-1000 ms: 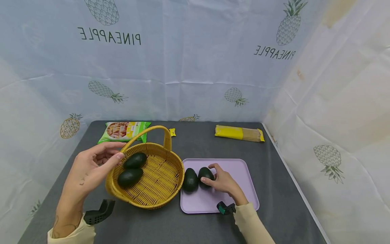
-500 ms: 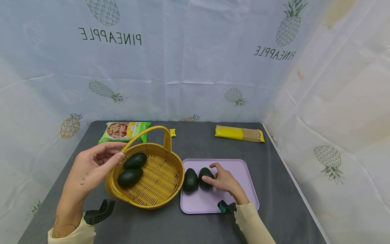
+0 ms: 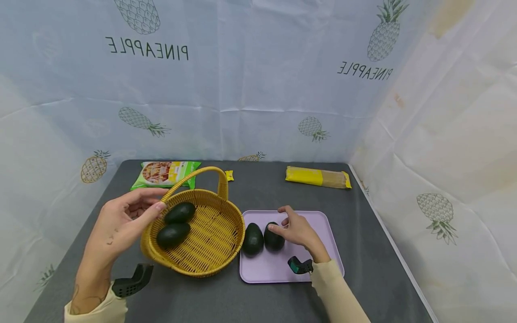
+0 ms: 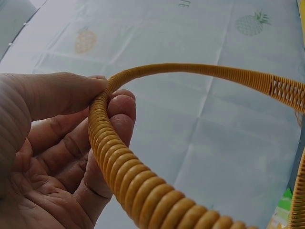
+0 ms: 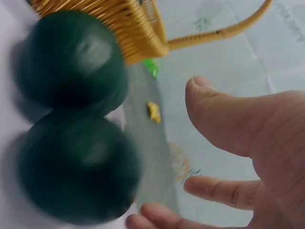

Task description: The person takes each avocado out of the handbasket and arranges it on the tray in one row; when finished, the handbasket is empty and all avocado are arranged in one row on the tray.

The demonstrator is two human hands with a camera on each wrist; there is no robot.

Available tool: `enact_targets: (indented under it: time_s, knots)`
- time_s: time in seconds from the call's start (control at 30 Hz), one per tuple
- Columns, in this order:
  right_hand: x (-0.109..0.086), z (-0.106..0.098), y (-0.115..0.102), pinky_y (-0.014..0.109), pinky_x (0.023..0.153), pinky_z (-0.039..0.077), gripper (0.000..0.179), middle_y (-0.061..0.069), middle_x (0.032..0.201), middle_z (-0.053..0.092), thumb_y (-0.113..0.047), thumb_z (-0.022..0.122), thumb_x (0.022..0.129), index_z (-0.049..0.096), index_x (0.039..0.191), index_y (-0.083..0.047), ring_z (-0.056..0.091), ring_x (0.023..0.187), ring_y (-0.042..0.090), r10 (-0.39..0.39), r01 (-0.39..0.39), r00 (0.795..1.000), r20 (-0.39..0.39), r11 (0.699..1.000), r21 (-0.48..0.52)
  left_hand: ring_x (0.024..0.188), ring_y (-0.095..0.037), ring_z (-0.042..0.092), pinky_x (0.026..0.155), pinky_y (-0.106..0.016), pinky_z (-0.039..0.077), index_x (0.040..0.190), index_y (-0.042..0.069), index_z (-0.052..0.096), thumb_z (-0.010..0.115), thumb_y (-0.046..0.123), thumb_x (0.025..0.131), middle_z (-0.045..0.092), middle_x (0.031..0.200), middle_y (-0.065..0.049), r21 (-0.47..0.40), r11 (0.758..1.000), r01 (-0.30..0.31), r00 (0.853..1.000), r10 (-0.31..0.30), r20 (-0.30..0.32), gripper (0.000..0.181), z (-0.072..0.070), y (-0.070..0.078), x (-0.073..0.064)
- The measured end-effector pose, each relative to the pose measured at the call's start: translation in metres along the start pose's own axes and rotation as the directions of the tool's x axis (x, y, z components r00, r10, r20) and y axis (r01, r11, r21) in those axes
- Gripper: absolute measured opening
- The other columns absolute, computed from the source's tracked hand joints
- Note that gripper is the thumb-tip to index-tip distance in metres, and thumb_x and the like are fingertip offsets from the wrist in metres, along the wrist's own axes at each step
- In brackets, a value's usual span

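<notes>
My left hand [image 3: 125, 220] pinches the handle [image 4: 143, 183] of a yellow wicker basket [image 3: 214, 242] between thumb and fingers. Inside the basket's left side lie two dark green avocados, one [image 3: 180, 212] behind the other [image 3: 173, 235]. Two more stand side by side on a lilac tray [image 3: 299, 271]: a left avocado [image 3: 253, 240] and a right avocado [image 3: 274, 240]. Just above the right one is my right hand [image 3: 299, 231], thumb and fingers spread. In the right wrist view, a gap shows between that hand [image 5: 267, 143] and both avocados, which look blurred.
At the table's back left lies a green food packet [image 3: 163, 174], partly behind the basket handle. A small yellow packet [image 3: 229, 175] sits beside it. A long yellow packet [image 3: 318, 177] lies at the back right. Printed curtains [image 3: 258, 80] rise behind and beside the table.
My right hand has come up off the right avocado on the tray, its fingers now clear of it. The left hand and the basket stay where they were.
</notes>
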State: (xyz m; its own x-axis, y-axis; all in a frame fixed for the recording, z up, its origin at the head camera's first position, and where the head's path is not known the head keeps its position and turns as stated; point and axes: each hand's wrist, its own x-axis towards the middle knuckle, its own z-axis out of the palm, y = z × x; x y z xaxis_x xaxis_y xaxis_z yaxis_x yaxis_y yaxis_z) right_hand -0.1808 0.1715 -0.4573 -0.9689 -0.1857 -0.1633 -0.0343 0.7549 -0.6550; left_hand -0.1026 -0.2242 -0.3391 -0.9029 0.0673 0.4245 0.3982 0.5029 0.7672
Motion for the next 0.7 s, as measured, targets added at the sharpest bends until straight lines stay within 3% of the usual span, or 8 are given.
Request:
enact_targets:
  time_s: [0.13, 0.37, 0.53, 0.7]
  knots:
    - [0.005, -0.004, -0.021, 0.043, 0.082, 0.057, 0.054, 0.012, 0.110, 0.069, -0.041, 0.074, 0.092, 0.057, 0.135, -0.012, 0.067, 0.094, 0.022, -0.146, 0.146, 0.988, -0.045, 0.989, 0.008, 0.074, -0.006, 0.067, 0.065, -0.017, 0.053, 0.123, 0.012, 0.071, 0.070, 0.003, 0.095, 0.072, 0.095, 0.005, -0.003, 1.000, 0.004, 1.000, -0.004, -0.003, 0.030, -0.001, 0.000, 0.000]
    - [0.017, 0.002, -0.061, 0.038, 0.084, 0.058, 0.029, 0.001, 0.106, 0.071, -0.029, 0.069, 0.098, 0.065, 0.123, -0.015, 0.069, 0.093, 0.016, -0.376, 0.379, 0.925, -0.064, 0.924, 0.043, 0.072, -0.006, 0.066, 0.063, -0.017, 0.052, 0.123, 0.010, 0.071, 0.070, 0.002, 0.094, 0.071, 0.092, 0.011, -0.003, 1.000, 0.000, 1.000, 0.000, 0.001, 0.030, -0.001, 0.000, 0.000]
    - [0.027, 0.007, -0.086, 0.038, 0.086, 0.058, 0.026, 0.002, 0.107, 0.071, -0.027, 0.067, 0.100, 0.065, 0.122, -0.014, 0.069, 0.094, 0.016, -0.468, 0.467, 0.884, 0.002, 0.883, 0.047, 0.072, -0.007, 0.066, 0.062, -0.018, 0.053, 0.123, 0.012, 0.071, 0.071, 0.004, 0.094, 0.072, 0.093, 0.009, 0.000, 1.000, 0.004, 1.000, -0.004, 0.004, 0.030, -0.001, -0.001, 0.000]
    - [0.037, 0.015, -0.107, 0.040, 0.089, 0.058, 0.028, 0.004, 0.111, 0.071, -0.028, 0.065, 0.101, 0.064, 0.124, -0.012, 0.070, 0.099, 0.019, -0.509, 0.507, 0.856, 0.089, 0.861, 0.039, 0.071, -0.008, 0.067, 0.061, -0.021, 0.054, 0.123, 0.012, 0.071, 0.070, 0.004, 0.095, 0.072, 0.092, 0.007, -0.005, 1.000, 0.009, 1.000, -0.009, 0.011, 0.030, -0.001, -0.001, 0.001]
